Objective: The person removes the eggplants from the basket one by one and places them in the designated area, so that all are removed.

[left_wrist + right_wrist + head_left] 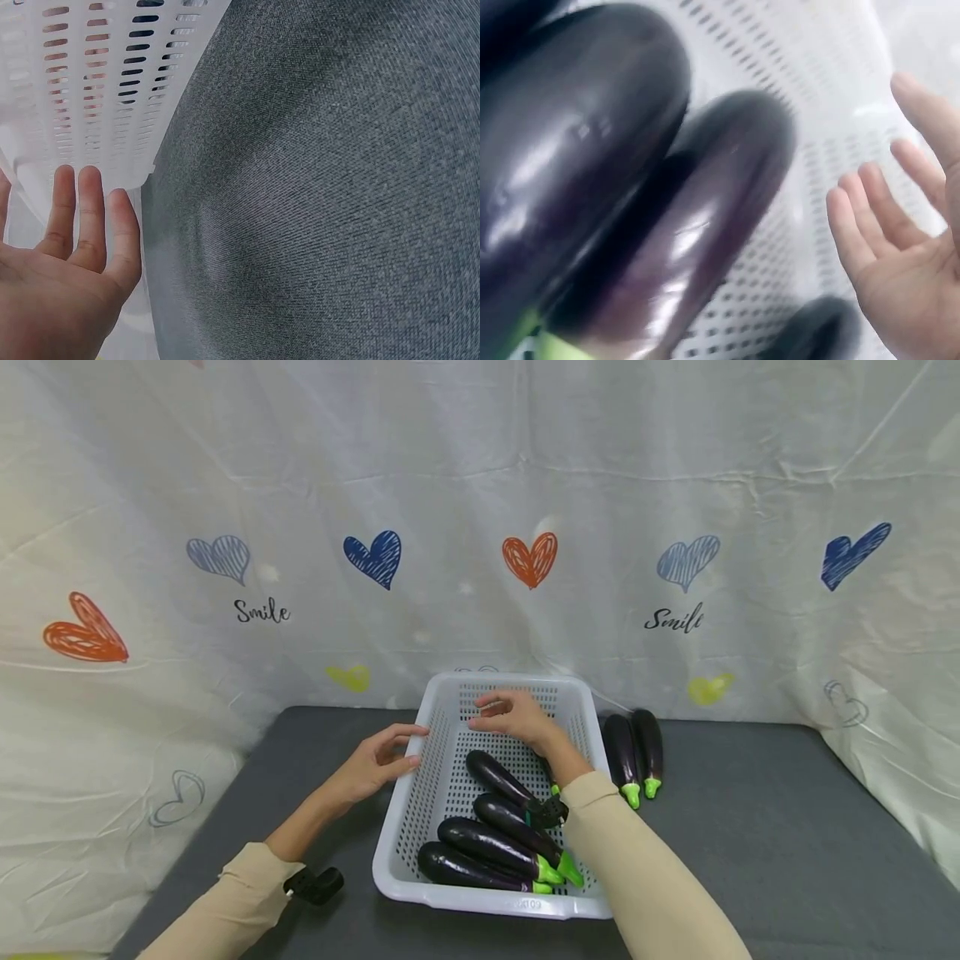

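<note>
A white perforated plastic basket (408,827) stands on the dark cloth-covered table, holding several glossy eggplants with green stem ends. One eggplant (487,867) lies lowest along the near wall; another eggplant (498,774) points up toward the basket's middle, and one more is mostly hidden by the right forearm. My right hand (517,718) hovers over the far part of the basket, its loosely bent fingers holding nothing; the right wrist view shows it apart from the eggplants (697,232). At the basket's left rim, my left hand (378,762) has relaxed, spread fingers beside the outer wall (97,82).
Two more eggplants (648,752) lie side by side on the table just right of the basket. A pale curtain (450,485) printed with hearts hangs behind the table's far edge. Grey table cloth (750,843) spreads out to the right.
</note>
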The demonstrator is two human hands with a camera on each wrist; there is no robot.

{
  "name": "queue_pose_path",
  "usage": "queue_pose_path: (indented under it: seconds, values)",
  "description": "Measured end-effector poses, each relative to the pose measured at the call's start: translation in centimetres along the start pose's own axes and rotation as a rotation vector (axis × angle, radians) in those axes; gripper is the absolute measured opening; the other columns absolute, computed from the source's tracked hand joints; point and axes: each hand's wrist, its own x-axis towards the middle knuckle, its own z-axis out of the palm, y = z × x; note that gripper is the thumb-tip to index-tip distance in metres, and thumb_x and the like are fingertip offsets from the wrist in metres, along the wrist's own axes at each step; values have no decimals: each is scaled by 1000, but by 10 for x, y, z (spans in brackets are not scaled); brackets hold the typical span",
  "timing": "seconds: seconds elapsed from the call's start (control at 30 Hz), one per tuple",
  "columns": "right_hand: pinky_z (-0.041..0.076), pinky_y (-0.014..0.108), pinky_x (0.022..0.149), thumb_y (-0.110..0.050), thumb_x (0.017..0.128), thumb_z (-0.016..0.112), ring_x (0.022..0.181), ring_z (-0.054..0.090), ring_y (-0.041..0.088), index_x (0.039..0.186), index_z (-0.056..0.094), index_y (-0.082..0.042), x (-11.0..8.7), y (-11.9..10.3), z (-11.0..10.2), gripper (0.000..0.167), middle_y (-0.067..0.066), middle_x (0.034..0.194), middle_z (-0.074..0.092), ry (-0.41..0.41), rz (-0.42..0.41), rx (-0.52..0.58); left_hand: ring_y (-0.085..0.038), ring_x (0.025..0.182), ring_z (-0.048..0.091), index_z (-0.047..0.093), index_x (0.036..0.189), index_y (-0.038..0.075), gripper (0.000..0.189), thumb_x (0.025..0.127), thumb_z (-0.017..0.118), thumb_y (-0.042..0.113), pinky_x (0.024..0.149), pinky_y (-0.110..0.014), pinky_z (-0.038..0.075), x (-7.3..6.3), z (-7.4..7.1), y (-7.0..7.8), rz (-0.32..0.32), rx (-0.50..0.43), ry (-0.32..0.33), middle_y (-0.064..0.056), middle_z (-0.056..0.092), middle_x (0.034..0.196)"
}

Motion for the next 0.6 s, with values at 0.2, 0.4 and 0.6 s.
queue_pose_path:
  seconds: [0.2, 0.4, 0.6]
  values:
    - [50, 43, 93, -16, 87, 83, 117, 58, 33, 130, 65, 3, 0, 23, 6, 50, 24, 129, 61, -78, -5, -60, -37, 109, 63, 47, 148, 7, 47, 104, 62, 11, 81, -46, 56, -1, 1, 1, 4, 3, 1, -27, 52, 137]
    - [42, 48, 103, -18, 86, 84, 118, 59, 31, 128, 69, -2, -4, 29, 7, 47, 17, 126, 66, -132, 22, -115, -37, 109, 64, 47, 148, 7, 47, 104, 62, 11, 81, -45, 56, 0, 1, 1, 8, 9, -3, -27, 52, 138]
    - [43, 46, 103, -17, 86, 85, 115, 61, 28, 126, 70, -2, -5, 29, 6, 45, 13, 122, 68, -158, 33, -108, -37, 107, 65, 48, 148, 7, 47, 103, 62, 10, 80, -45, 57, -1, 0, 0, 11, 14, -1, -26, 52, 136]
